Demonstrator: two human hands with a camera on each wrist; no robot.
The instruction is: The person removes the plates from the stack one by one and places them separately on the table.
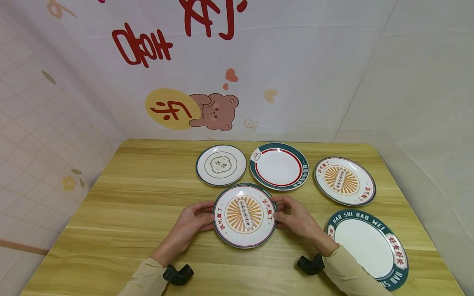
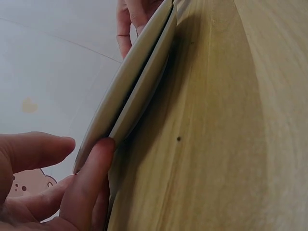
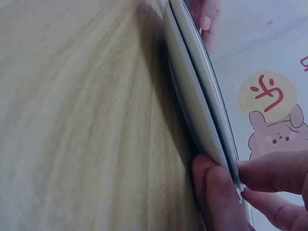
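A white plate with an orange sunburst and red characters (image 1: 231, 237) lies stacked on a second plate (image 2: 143, 96), whose green rim peeks out at the far edge. My left hand (image 1: 188, 224) grips the left edge of this stack, thumb toward me and fingers round the rim. On the opposite side my right hand (image 1: 298, 218) pinches the right edge between thumb and fingers. Both wrist views show the two plates edge-on, with a narrow dark gap between their rims and the stack low over the wooden table (image 1: 122, 230).
Behind the stack lie a small dark-rimmed plate (image 1: 221, 179) and a green-rimmed plate with a red ring (image 1: 278, 166). To the right are another sunburst plate (image 1: 357, 181) and a large green-rimmed plate (image 1: 364, 246). A printed cloth wall (image 1: 303, 74) encloses the table.
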